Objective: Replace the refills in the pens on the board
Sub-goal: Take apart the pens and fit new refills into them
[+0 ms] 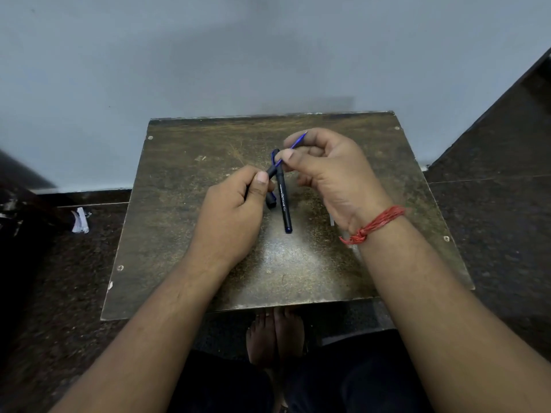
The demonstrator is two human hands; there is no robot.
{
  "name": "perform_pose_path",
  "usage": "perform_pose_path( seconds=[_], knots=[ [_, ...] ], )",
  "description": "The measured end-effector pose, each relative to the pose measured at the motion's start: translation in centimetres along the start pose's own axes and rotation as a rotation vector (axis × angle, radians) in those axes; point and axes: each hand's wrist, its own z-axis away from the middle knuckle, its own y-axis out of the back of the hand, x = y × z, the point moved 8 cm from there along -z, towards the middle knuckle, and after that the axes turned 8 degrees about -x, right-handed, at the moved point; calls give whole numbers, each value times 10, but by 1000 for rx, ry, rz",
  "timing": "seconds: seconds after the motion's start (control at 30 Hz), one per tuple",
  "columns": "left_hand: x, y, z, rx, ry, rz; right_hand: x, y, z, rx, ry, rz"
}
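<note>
Fingers of left hand (235, 210) grip pen barrel (272, 170); right hand (325, 168) pinches blue refill (295, 143); capped pen (284, 204) lies on surface (179, 204)

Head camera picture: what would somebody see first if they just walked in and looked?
First, the two hands meeting over the middle of the brown board: the right hand pinches a thin blue refill whose lower end meets the dark pen barrel gripped by the left hand. Next, the red thread tied round the right wrist, and a second dark pen lying on the board between the hands.
</note>
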Motion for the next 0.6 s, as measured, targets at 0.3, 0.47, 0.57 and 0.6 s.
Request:
perform_pose_path(
  seconds=[0.3, 0.47, 0.57, 0.6],
  knots=[
    [2, 1, 1, -6, -9, 1, -1, 7, 2, 45, 14, -36],
    [0, 3, 1, -3, -4, -5, 3, -2, 0, 26, 12, -8],
    [-1, 8, 1, 35, 8, 19, 0, 1, 1, 75, 24, 44],
    [-4, 12, 0, 69, 18, 44, -2, 4, 3, 114, 30, 116]
  ],
)
